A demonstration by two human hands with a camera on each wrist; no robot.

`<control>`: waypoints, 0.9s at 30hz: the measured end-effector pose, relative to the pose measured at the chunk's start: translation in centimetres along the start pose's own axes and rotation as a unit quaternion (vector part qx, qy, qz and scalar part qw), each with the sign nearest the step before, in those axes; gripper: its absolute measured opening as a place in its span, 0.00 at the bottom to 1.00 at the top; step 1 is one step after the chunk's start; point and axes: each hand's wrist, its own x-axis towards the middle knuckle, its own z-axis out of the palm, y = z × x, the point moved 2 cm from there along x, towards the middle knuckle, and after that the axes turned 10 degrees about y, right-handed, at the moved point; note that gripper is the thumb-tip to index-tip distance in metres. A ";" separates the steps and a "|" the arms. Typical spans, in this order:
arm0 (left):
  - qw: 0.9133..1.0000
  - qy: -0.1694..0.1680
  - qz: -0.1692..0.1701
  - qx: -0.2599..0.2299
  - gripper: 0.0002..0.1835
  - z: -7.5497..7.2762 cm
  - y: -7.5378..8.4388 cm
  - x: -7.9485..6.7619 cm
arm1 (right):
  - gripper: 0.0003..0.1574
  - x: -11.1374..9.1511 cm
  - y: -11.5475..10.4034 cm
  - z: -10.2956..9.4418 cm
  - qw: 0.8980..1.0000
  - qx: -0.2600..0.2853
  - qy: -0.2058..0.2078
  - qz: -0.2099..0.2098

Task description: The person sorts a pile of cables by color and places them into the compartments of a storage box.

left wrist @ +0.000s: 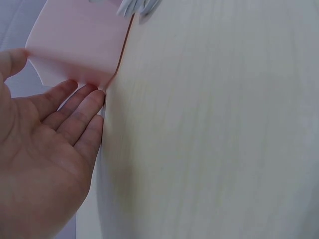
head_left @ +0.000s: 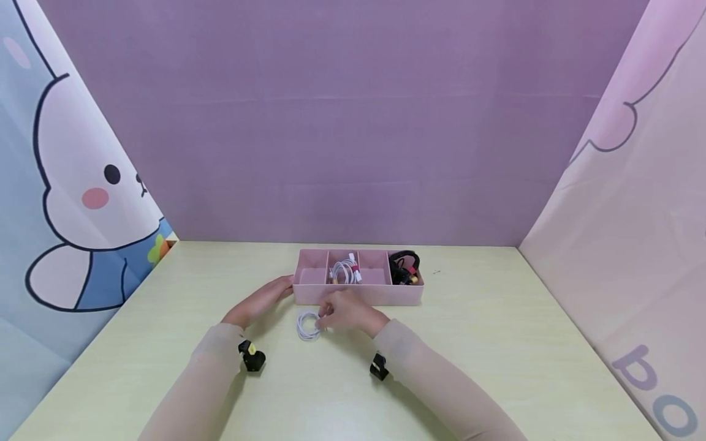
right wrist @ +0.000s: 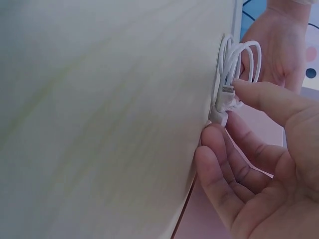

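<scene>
A coiled white charging cable (head_left: 307,326) lies on the table in front of the pink divided box (head_left: 358,295). At the coil's right side, my right hand (head_left: 347,311) has its thumb and fingers bent around the plug end. The right wrist view shows the small metal-tipped plug (right wrist: 227,93) between thumb and fingertips, with the loops of the cable beyond. My left hand (head_left: 267,300) rests against the box's left end. In the left wrist view its nearly straight fingers (left wrist: 79,117) touch the pink end wall, low down by the table.
The box has a row of compartments. One holds a bundled white cable (head_left: 345,270), and the rightmost holds bundled black cables (head_left: 404,267). A purple backdrop (head_left: 353,122) rises behind the pale table (head_left: 496,343), with printed curtains at both sides.
</scene>
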 end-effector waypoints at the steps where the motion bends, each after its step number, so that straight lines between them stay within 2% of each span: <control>1: 1.000 0.000 0.002 0.000 0.38 0.0 0.0 0.0 | 0.08 0.0 0.0 0.0 1.000 0.000 -0.003 0.002; 9: 1.000 -0.003 0.014 0.003 0.37 0.1 -0.1 0.2 | 0.15 -0.4 0.3 -0.7 0.999 0.010 -0.026 0.024; 16: 1.000 0.001 0.000 0.008 0.37 0.0 -0.1 0.1 | 0.15 -0.6 0.9 -0.8 0.998 -0.013 -0.044 0.041; 27: 1.000 0.001 0.002 0.003 0.37 0.0 -0.2 0.0 | 0.23 -1.0 0.8 -0.7 0.995 -0.023 -0.062 0.073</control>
